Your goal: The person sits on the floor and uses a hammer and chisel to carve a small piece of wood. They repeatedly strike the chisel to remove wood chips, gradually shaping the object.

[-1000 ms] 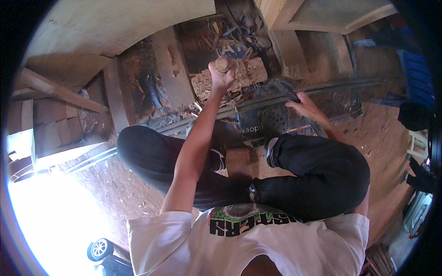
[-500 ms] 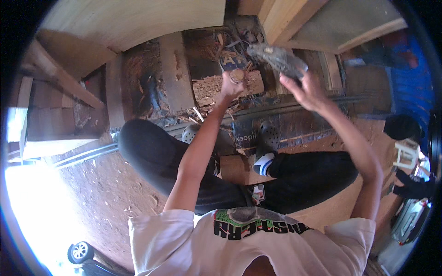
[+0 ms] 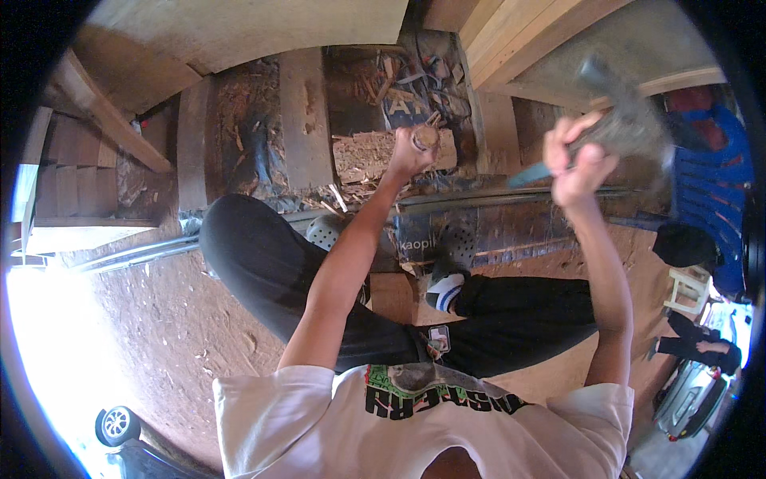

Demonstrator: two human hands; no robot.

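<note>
My left hand (image 3: 410,156) is closed around an upright round wooden handle (image 3: 426,138), whose blunt end shows at the top of my fist. Whatever lies below the fist is hidden. Under it lies a pale wooden block (image 3: 363,156) with a rough, chipped surface and shavings on it. My right hand (image 3: 581,160) is raised to the right, wrapped round a heavy dark grey striking tool (image 3: 634,128). A bluish end (image 3: 530,175) of that tool sticks out on the left of the hand. Motion blur hides the tool's exact kind.
Wood chips and scraps (image 3: 391,76) lie beyond the block, between planks (image 3: 305,120). My shod feet (image 3: 456,243) are close to the near side. Wooden beams (image 3: 527,40) stand at the far right, near a blue plastic chair (image 3: 714,180). Another person (image 3: 698,345) is at the right edge.
My right hand has swung up and to the right with the dark tool, away from the wooden handle. My left hand keeps its grip over the block.
</note>
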